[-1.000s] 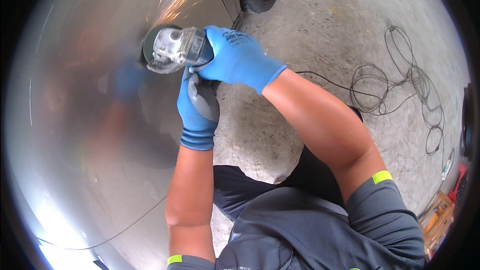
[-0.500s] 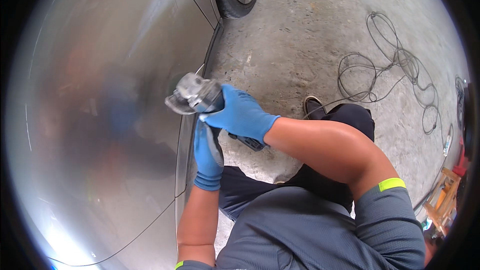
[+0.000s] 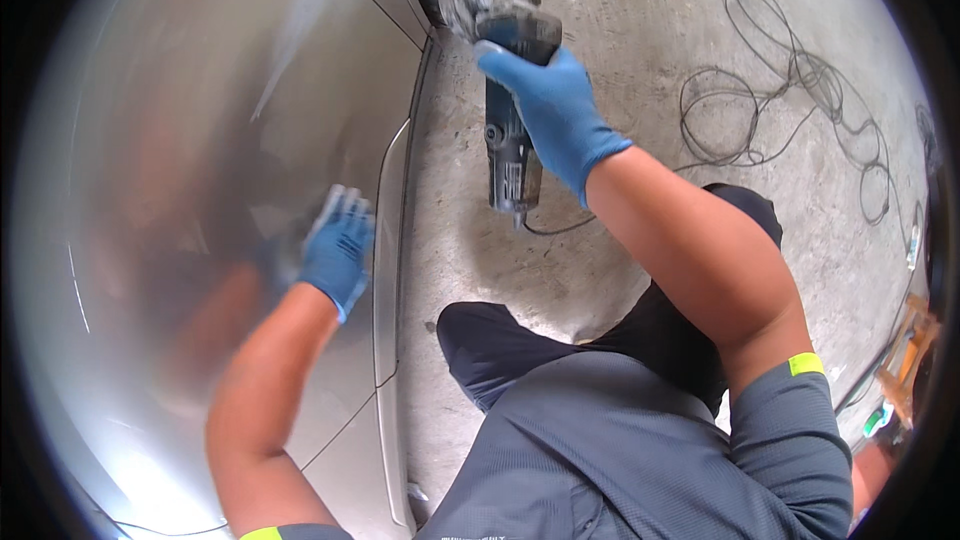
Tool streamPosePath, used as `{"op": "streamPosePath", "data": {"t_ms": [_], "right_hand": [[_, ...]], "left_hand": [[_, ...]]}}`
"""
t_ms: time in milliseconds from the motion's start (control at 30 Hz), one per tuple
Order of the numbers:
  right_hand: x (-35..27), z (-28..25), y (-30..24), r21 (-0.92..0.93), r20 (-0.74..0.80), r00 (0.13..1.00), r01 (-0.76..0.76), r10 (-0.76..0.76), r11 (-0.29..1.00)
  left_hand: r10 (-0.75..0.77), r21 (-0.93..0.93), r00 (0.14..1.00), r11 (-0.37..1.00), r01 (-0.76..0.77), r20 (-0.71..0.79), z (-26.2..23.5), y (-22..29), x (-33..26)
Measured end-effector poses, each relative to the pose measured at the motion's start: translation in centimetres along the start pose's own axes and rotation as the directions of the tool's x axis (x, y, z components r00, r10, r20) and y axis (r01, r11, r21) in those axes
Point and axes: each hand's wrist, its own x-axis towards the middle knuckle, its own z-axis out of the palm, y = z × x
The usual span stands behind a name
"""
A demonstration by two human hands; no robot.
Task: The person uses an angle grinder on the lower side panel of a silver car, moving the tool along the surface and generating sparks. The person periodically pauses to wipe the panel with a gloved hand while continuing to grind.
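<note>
My right hand (image 3: 555,115) is gripping the grinder (image 3: 508,135), holding it clear of the panel (image 3: 200,70), over the floor (image 3: 620,50). My left hand (image 3: 338,252), fingers straightened, is lying at the panel (contact unclear). No sparks are flying; what's finished or remaining, I cannot tell.

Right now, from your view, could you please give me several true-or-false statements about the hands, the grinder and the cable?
1. The right hand holds the angle grinder. True.
2. The left hand grips the angle grinder too. False: it is at the car panel, away from the tool.
3. Both hands wear blue gloves. True.
4. The cable lies entirely straight. False: much of it lies in loops on the concrete floor.
</note>
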Motion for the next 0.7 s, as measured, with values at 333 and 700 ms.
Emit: {"op": "streamPosePath", "data": {"t_ms": [333, 700], "right_hand": [[-1.3, -0.7, -4.7, 0.145, 0.013, 0.988, 0.150, -0.154, 0.978], [-3.5, -1.8, -7.5, 0.288, -0.043, 0.998, 0.046, -0.035, 0.957]], "left_hand": [[-0.173, 0.163, 0.981, 0.969, 0.185, -0.086, -6.6, -11.6, 8.3], [-0.163, 0.259, 0.986, 0.954, 0.150, 0.027, -0.2, -3.4, 10.7]]}}
